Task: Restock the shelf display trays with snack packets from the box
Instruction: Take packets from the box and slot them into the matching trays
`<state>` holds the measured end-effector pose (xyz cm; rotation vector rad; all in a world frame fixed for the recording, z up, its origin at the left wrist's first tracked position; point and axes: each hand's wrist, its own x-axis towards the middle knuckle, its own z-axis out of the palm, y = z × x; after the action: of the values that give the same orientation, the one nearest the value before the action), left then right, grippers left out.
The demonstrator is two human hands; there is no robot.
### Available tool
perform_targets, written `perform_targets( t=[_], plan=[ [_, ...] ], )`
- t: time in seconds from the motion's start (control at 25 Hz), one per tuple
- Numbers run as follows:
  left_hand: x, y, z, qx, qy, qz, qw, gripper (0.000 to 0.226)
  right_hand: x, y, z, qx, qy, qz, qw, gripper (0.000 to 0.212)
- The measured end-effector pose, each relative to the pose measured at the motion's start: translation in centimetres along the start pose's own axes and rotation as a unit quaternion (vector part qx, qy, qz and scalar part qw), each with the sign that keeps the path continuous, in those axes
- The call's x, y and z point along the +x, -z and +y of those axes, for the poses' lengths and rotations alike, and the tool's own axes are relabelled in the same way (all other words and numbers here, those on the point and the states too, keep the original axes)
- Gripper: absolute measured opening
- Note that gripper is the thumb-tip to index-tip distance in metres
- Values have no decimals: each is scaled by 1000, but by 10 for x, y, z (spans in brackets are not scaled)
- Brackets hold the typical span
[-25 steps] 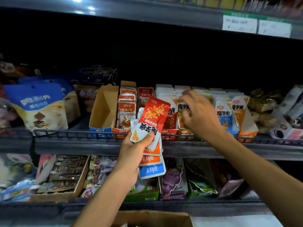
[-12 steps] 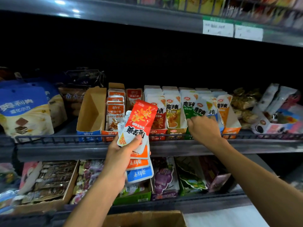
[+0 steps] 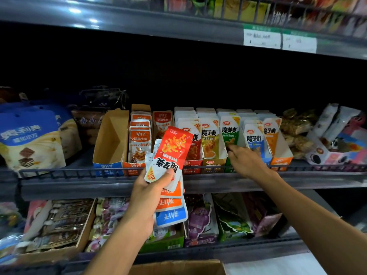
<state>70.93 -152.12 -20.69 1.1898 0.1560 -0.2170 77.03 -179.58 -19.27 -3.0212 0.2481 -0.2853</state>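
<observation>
Store shelf (image 3: 119,187) w/ snack display trays, seen from head height.
L hand (image 3: 151,193) grips a fan of packets (image 3: 172,155), red one on top, near shelf front; R hand (image 3: 246,161), fingers loosely curled, touches the green packet (image 3: 230,130) in its tray (image 3: 228,167). Box (image 3: 174,267) at near edge.

Two bare forearms showing, no sleeves reaching into frame on either side. Left hand (image 3: 148,192) and right hand (image 3: 246,162) both ungloved. Neither is wearing rings, a watch or a wristband as far as visible. Nails are looking short and unpainted on the left thumb; the right fingertips are too blurred to tell.
</observation>
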Motion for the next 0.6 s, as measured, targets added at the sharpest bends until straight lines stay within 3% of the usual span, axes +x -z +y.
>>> perform_targets(
  t=[0.08,0.16,0.2,0.28,0.36,0.4,0.48,0.6],
  plan=[
    [1,0,1,5,-1,2,1000,34,-9,6,-12,-18,22,135,990,21],
    [1,1,3,21,-7,-10,1000,32,-21,21,-37,57,131,234,962,30],
    [0,1,5,34,-7,-22,999,31,-27,33,-53,104,210,211,949,38],
    [-3,2,8,64,-5,-48,997,30,-35,58,-85,98,335,58,935,54],
    [-7,3,10,93,0,-74,993,33,-34,73,-104,11,364,-84,927,64],
    [-9,4,10,102,4,-85,991,36,-31,77,-107,-12,361,-108,926,65],
    [-12,7,12,108,3,-90,990,39,-27,83,-107,13,338,-93,936,62],
    [-12,13,18,88,-12,-69,994,42,-25,79,-96,86,273,7,958,47]
  ],
)
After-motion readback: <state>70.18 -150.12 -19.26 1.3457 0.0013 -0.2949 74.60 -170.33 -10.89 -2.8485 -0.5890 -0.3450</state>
